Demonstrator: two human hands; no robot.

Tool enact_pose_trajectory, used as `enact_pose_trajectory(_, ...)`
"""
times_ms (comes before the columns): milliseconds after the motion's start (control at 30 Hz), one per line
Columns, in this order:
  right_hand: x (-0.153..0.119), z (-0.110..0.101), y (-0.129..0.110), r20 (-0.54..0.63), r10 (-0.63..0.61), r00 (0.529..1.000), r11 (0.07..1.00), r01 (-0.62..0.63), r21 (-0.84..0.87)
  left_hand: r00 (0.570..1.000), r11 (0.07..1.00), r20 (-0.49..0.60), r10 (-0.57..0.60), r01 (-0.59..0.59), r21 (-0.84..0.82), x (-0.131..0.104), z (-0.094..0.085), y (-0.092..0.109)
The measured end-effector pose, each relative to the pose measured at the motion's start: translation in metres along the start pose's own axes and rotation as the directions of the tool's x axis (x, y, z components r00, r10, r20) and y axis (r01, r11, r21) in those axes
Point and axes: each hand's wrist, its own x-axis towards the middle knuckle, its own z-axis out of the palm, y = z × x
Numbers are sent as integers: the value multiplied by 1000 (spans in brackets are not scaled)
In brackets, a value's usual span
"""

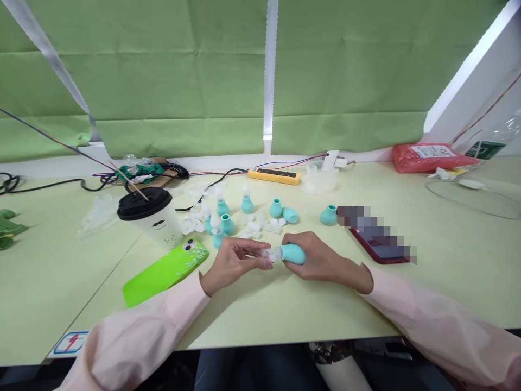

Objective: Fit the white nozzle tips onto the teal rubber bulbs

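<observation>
My right hand (pixel 313 255) is closed around a turquoise squeeze bulb (pixel 293 253), lying sideways with its neck toward the left. Between the thumb and fingers of my left hand (pixel 236 260) is a small clear plastic tip (pixel 272 253), which meets the neck of the bulb. Whether the two are joined I cannot tell. Just beyond my hands stand several more turquoise bulbs; one upright bulb (pixel 246 204) carries a whitish tip, while another bulb (pixel 275 208) has an open neck. Loose white plastic pieces (pixel 256 225) lie scattered among them.
On the left are a lidded paper cup (pixel 152 217) with a stick and a bright green phone case (pixel 165 271). A red-edged phone (pixel 378 239) lies at right. Behind sit a yellow power strip (pixel 273 175), cables, a clear plastic bag (pixel 319 179) and a red package (pixel 431 157).
</observation>
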Motion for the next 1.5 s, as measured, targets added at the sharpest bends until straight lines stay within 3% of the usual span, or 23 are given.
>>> enact_pose_trajectory(200, 3, -13, -1, 214, 75, 974, 957, -130, 258, 996, 979, 57, 62, -72, 189, 1, 2, 7)
enact_pose_trajectory(400, 7, -16, 4, 407, 79, 910, 884, -253, 394, 973, 853, 141, 185, -230, 468, -2, 1, 9)
enact_pose_trajectory(633, 8, -20, 8, 653, 109, 750, 721, -511, 467, 902, 678, 287, 321, -431, 596, -1, 5, 9)
enact_pose_trajectory(800, 10, -20, 9, 720, 95, 688, 644, -594, 482, 854, 598, 383, 351, -520, 610, -1, 7, 8)
enact_pose_trajectory(1033, 10, -16, 14, 743, 49, 667, 530, -648, 547, 821, 513, 434, 370, -570, 641, -1, 7, 6)
enact_pose_trajectory(1133, 9, -14, 14, 759, 33, 650, 538, -652, 535, 823, 515, 455, 340, -568, 642, -2, 7, 6)
enact_pose_trajectory(1167, 9, -13, 13, 752, 34, 658, 556, -638, 533, 828, 525, 453, 330, -560, 641, -2, 7, 6)
enact_pose_trajectory(1233, 9, -13, 12, 692, 56, 720, 593, -582, 557, 844, 550, 417, 336, -536, 641, -2, 6, 6)
enact_pose_trajectory(1333, 10, -16, 12, 502, 138, 854, 655, -458, 601, 878, 587, 274, 392, -468, 660, 2, 1, 4)
enact_pose_trajectory(1400, 11, -18, 16, 339, 211, 917, 694, -385, 609, 897, 597, 167, 409, -402, 694, 7, -4, 2)
enact_pose_trajectory(1500, 13, -21, 23, 112, 318, 942, 726, -317, 610, 897, 459, 104, 429, -316, 830, 16, -12, -7)
